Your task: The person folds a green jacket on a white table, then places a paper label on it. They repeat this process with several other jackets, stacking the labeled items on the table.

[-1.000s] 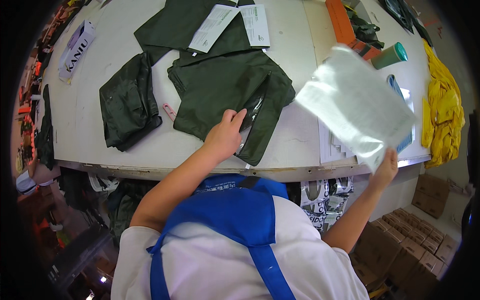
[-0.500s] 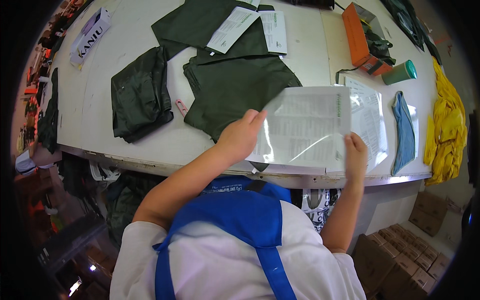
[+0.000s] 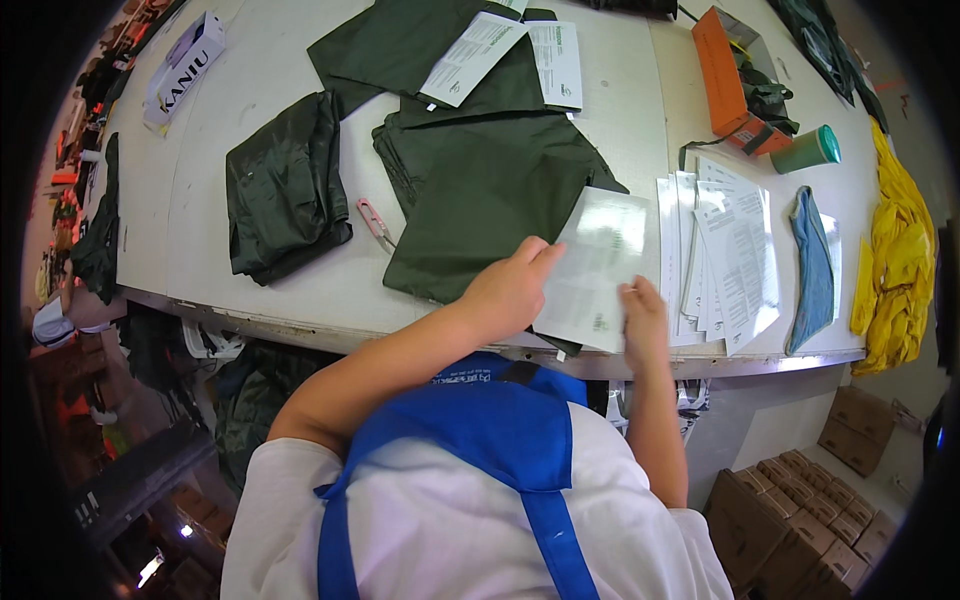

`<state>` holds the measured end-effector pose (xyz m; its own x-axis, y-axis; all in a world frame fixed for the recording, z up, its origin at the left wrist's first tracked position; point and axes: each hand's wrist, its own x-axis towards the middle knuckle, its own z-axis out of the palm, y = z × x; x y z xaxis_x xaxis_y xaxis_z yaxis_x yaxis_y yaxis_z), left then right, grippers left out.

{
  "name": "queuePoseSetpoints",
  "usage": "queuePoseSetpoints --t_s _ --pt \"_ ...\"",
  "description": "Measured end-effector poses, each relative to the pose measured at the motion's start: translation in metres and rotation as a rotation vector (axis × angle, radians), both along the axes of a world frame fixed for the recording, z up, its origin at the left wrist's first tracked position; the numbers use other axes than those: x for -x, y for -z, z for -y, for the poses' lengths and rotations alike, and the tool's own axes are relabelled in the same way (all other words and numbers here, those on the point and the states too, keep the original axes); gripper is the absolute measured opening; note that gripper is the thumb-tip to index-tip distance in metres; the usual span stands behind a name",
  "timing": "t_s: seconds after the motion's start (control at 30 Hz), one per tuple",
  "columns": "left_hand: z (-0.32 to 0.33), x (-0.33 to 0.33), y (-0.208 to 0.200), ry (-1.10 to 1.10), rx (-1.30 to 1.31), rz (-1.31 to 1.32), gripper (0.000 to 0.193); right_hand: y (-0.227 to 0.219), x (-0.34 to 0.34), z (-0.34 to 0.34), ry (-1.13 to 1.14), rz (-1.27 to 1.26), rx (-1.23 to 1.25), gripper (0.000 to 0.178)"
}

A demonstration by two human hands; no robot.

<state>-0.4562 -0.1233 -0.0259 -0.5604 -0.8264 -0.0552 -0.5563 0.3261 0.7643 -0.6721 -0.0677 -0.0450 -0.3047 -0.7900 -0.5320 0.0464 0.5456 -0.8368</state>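
Observation:
A glossy printed leaflet (image 3: 590, 255), now narrow as if folded over, lies slanted across the right part of a folded dark green garment (image 3: 490, 190). My left hand (image 3: 512, 288) pinches its left edge between thumb and fingers. At its right edge is my right hand (image 3: 646, 318), slightly blurred, with curled fingers closed on the border. Left of the garment, pink-handled thread snips (image 3: 371, 220) rest on the table. Just right of my right hand, several loose printed sheets (image 3: 738, 255) overlap in a spread pile.
Another folded dark green bundle (image 3: 285, 190) sits at left. Farther back are more green garments (image 3: 400, 50) with leaflets on top. An orange box (image 3: 716, 75), a green cylinder (image 3: 800, 150), a blue cloth (image 3: 808, 270) and yellow fabric (image 3: 890, 270) line the right side. The table's front edge (image 3: 740, 366) runs before me.
The leaflet was wide and spread between my hands; it is now about half as wide. My right hand has come left toward my left hand, uncovering the loose sheets.

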Motion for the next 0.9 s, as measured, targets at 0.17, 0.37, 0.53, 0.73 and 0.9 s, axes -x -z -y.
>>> queuePoseSetpoints --t_s 0.17,0.37,0.53,0.73,0.9 --pt "0.002 -0.008 -0.031 0.068 0.268 -0.135 0.047 0.011 -0.049 0.009 0.063 0.192 0.212 0.017" --pt "0.073 -0.041 -0.082 0.017 0.966 -0.038 0.032 -0.026 -0.073 0.091 -0.178 -0.098 0.576 0.028" --pt "0.130 -0.053 -0.047 -0.280 0.773 0.180 0.044 -0.004 0.005 0.124 -0.119 -0.226 0.409 0.054" --pt "0.075 -0.045 0.060 -0.159 0.328 0.316 0.057 0.133 0.279 -0.029 0.487 -1.530 -0.464 0.095" --pt "0.068 -0.054 0.063 -0.081 0.254 0.274 0.020 0.132 0.295 -0.081 0.676 -0.370 0.075 0.042"
